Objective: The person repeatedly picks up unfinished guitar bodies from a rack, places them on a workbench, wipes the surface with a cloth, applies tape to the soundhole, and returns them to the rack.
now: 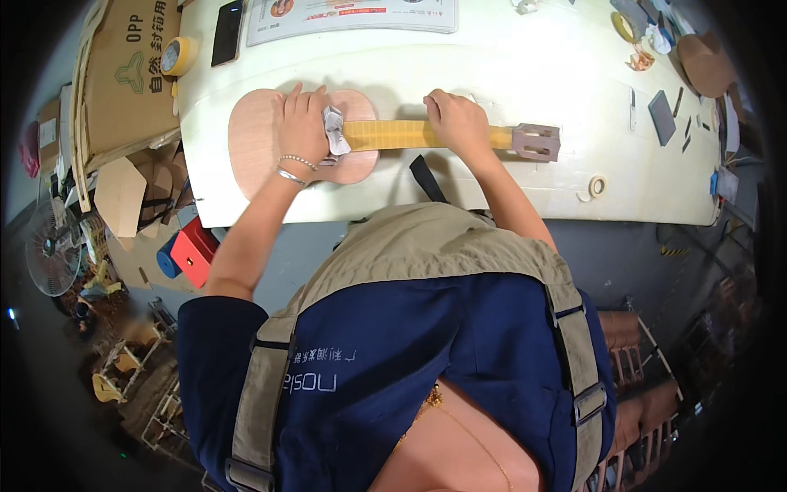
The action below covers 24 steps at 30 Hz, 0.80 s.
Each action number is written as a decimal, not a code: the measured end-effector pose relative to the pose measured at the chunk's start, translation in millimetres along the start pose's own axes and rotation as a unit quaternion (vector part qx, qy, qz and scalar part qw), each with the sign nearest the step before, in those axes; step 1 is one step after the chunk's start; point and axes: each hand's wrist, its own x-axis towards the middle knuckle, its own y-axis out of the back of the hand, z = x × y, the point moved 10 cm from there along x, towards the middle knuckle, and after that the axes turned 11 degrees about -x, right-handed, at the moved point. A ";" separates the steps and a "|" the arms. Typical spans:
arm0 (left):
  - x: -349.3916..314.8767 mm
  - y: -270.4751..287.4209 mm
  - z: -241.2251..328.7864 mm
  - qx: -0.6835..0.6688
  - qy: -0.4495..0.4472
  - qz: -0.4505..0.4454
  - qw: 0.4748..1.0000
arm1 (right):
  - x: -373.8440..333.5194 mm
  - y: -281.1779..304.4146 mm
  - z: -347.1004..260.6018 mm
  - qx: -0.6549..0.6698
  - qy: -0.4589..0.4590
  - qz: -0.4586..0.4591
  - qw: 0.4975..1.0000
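An unfinished small guitar, ukulele-like, lies across the table with its bare pale-wood body to the left. Its fretboard is covered in yellow tape, and the slotted brown headstock points right. My left hand rests flat on the body, fingers stretched out. Crumpled white paper sits right beside that hand, around the soundhole area, which is hidden. My right hand is closed over the neck between the body and the headstock; its fingertips are partly hidden.
The pale table holds a phone, a yellow tape roll, a covered printed sheet and a small tape roll. A grey block and scraps lie at the right. Cardboard boxes stand left; a red stool is below.
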 end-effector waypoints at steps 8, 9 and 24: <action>22.2 3.8 -38.3 -0.136 -0.082 -0.264 0.951 | -3.2 12.9 -0.9 0.042 0.018 0.065 0.997; 25.6 2.4 -45.1 -0.087 -0.065 -0.298 0.948 | -3.5 13.3 -1.2 0.045 0.019 0.070 0.996; 2.0 53.2 6.3 -0.289 -0.145 -0.062 0.944 | -4.3 15.3 1.5 0.042 0.007 0.072 0.996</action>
